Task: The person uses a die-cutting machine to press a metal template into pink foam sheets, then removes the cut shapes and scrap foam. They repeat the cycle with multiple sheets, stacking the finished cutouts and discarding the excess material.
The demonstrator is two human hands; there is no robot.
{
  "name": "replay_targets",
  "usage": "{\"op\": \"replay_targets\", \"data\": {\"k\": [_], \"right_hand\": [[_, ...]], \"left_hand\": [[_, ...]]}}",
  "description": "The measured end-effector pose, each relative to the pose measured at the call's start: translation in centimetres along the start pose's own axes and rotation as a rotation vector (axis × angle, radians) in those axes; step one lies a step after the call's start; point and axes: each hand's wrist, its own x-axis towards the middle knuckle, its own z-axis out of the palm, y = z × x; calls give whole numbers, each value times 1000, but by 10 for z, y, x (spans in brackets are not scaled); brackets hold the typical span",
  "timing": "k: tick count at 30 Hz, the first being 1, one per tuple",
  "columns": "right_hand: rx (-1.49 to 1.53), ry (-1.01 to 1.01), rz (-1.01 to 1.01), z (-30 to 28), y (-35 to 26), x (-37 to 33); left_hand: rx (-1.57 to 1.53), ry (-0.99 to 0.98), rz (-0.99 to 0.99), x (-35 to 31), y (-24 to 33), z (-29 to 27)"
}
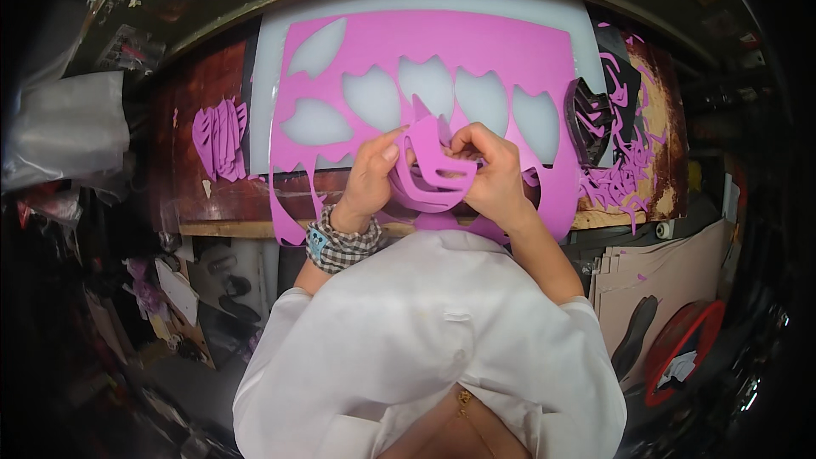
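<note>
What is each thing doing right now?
Left hand: pinching the cut piece.
Right hand: pinching the cut piece too.
Cut piece: pink, curled, held up between both hands.
Pink sheet: flat on the white board, full of leaf-shaped holes.
Stack: cut pink shapes piled at the left.
Scraps: heaped loose at the right.

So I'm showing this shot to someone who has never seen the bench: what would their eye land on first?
The big pink sheet with leaf-shaped holes, spread over a white board at the middle of the bench. In front of it, the left hand and right hand pinch a curled pink cut-out piece between them. A stack of pink cut pieces lies left, pink scraps right.
</note>
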Motion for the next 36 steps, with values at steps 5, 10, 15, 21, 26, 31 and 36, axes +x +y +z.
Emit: {"op": "replay_targets", "data": {"k": [5,10,15,21,26,31,36], "right_hand": [[1007,-248,302,20,1,4],[797,-273,416,42,-2,7],[574,-285,364,61,0,4],[-126,-290,40,52,12,9],[-446,-502,-16,31,14,4],[-201,-636,119,-11,1,-1],[-148,-502,510,-86,0,-17]], "left_hand": [[-336,-12,-93,-14,10,-4],[-498,-148,30,-18,0,-17],[-680,-210,72,-16,-4,-34],[19,98,-171,-24,17,-40],[467,8,-103,-28,16,-65],[532,381,77,-44,29,-104],[690,773,138,-78,76,-231]]}}
